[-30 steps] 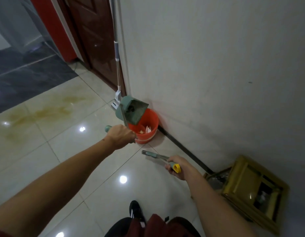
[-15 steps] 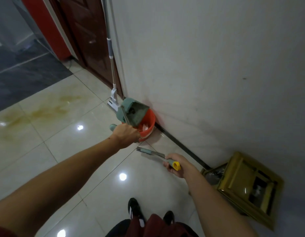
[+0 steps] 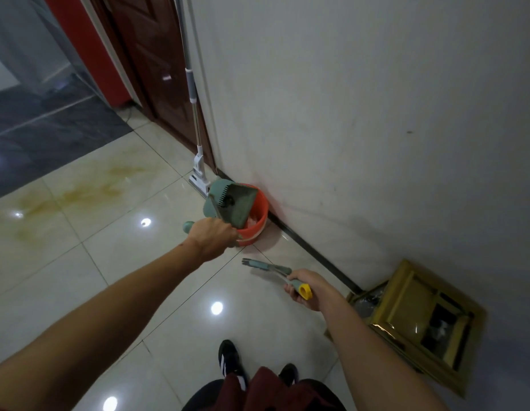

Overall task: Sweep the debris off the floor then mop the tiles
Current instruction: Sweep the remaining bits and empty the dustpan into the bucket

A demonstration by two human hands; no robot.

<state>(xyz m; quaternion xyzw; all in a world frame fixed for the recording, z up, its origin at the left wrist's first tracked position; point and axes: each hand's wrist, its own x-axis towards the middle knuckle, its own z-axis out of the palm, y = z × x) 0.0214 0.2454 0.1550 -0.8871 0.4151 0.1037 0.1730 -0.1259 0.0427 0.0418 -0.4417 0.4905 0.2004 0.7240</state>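
Note:
My left hand (image 3: pixel 214 236) grips the handle of a green dustpan (image 3: pixel 231 203), which is tilted mouth-down over an orange bucket (image 3: pixel 255 221) by the wall. Pale scraps lie inside the bucket. My right hand (image 3: pixel 306 287) holds a green broom handle with a yellow end cap (image 3: pixel 305 290); its shaft (image 3: pixel 265 266) points left, low over the floor. A flat mop (image 3: pixel 195 137) leans upright against the wall corner just behind the bucket, its white head (image 3: pixel 200 180) on the tiles.
Glossy cream floor tiles (image 3: pixel 109 262) carry a yellowish stain (image 3: pixel 88 191) at the left. A dark wooden door (image 3: pixel 145 60) stands beyond the mop. A gold-framed box (image 3: pixel 418 315) sits against the wall at the right. My shoes (image 3: pixel 228 358) are at the bottom.
The dustpan has tipped a little further over the bucket. My view has shifted slightly closer; both hands keep their grip.

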